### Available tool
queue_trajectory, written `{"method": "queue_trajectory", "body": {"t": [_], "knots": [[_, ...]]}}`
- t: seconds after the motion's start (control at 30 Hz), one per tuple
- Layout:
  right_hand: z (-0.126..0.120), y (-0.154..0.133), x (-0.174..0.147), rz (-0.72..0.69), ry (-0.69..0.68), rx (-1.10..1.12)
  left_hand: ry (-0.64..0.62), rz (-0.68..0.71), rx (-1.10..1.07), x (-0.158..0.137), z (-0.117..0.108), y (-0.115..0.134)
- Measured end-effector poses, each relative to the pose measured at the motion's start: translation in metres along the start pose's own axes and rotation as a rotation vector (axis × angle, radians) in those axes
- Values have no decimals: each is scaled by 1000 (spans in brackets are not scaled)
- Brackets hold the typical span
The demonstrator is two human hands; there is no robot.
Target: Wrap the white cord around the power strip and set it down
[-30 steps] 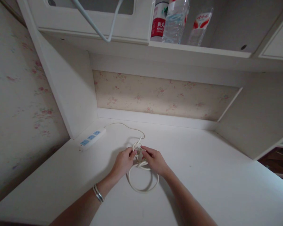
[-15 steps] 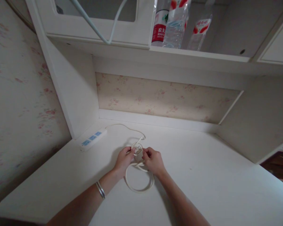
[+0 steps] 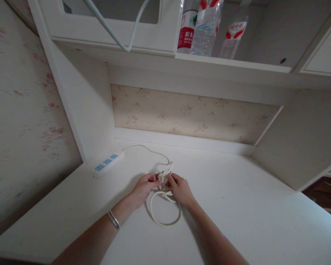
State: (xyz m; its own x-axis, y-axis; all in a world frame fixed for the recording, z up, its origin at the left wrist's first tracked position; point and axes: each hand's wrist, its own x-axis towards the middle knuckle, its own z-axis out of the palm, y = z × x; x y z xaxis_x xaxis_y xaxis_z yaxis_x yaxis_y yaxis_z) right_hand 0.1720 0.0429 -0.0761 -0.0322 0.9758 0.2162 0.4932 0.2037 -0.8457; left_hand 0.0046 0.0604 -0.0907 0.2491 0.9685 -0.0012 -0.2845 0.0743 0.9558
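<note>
A cream power cord (image 3: 165, 225) lies in a loop on the white desk, its upper part bunched and twisted between my hands. My left hand (image 3: 145, 187), a silver bangle on its wrist, pinches the plug (image 3: 160, 176) at the cord's end, partly covered by the fingers and strands. On the other side, my right hand (image 3: 181, 188) is closed on the cord with thumb and index finger. From the bunch, a thinner-looking stretch of cord runs back left to a white power strip (image 3: 108, 164) with blue socket faces.
The white desk (image 3: 237, 206) has a side panel (image 3: 82, 110) at left and a low back ledge. Above it, a shelf holds several plastic bottles (image 3: 204, 33). A pale bent tube (image 3: 107, 27) hangs across the cabinet door at top left.
The plug has shifted slightly, and the strands around it are now bunched closer together. Both hands stay near the same spot; the cord loop has moved a little to the right.
</note>
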Motion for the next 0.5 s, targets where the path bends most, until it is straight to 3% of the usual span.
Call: {"method": "queue_trajectory", "body": {"t": [0.23, 0.37, 0.5], "knots": [[1, -7, -2, -90, -22, 17, 105, -33, -18, -2, 11, 2], [-1, -9, -3, -70, -26, -20, 101, -30, -63, -2, 12, 4], [-1, -5, -2, -30, -22, -32, 96, 19, 32, 0, 12, 4]]}}
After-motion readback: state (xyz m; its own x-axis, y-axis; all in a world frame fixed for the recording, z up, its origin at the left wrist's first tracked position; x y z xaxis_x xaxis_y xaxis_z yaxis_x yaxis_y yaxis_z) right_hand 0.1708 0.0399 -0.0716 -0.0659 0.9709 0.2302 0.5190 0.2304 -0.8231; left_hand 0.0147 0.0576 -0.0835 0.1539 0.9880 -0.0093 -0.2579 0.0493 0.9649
